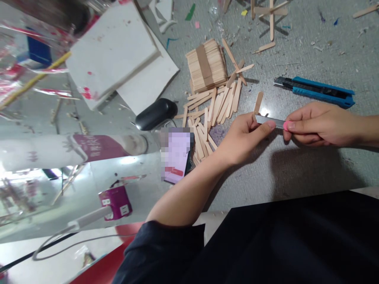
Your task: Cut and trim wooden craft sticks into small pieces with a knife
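Observation:
A wooden craft stick (258,103) juts up from between the closed fingers of my left hand (247,132). Pinched in my right hand (319,123) is a small knife (276,121), a flat metal blade with a pink end. Its blade lies across toward the stick, and my left thumb rests against it. Whether the edge has cut into the wood I cannot tell. Loose craft sticks (225,104) are scattered left of my left hand, beside a banded bundle of sticks (206,66). Beyond my right hand lies a blue utility knife (324,91), its blade tip showing.
Crossed sticks (271,14) are joined at the far side. A smaller joined piece (237,69) stands by the bundle. To the left are white boards (111,51), a black case (156,114), a phone (177,154), a printed bottle-like tube (97,148) and a purple plug adapter (115,203).

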A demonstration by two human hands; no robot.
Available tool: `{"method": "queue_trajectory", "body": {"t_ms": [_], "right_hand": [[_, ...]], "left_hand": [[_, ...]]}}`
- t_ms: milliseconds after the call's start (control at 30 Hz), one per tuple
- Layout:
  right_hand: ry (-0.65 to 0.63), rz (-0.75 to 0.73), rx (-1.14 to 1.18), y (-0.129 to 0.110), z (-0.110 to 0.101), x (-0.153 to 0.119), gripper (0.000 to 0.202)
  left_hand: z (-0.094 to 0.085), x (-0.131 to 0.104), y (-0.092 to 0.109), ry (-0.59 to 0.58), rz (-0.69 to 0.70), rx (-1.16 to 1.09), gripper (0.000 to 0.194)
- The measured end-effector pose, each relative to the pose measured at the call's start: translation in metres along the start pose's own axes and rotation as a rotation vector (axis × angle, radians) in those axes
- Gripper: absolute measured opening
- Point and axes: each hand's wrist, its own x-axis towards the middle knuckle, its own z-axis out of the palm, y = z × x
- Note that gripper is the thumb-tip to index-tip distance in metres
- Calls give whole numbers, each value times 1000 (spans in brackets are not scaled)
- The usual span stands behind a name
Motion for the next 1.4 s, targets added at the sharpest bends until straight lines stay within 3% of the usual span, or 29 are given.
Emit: {"method": "queue_trajectory", "body": {"t_ms": [167, 467, 733, 1067, 1400], "right_hand": [[66, 32, -14, -1, 2, 0, 56], [-19, 80, -7, -7, -2, -1, 52], [29, 97, 8, -8, -2, -1, 49], [82, 14, 16, 2, 4, 0, 53], [104, -52, -37, 7, 5, -2, 56]], "left_hand": [[0, 0, 0, 11, 23, 28, 84], [1, -1, 5, -1, 45, 16, 86], [0, 2, -3, 25, 104, 75, 84], [2, 1, -10, 105, 161, 153, 84], [5, -3, -9, 165, 122, 284, 45]]}}
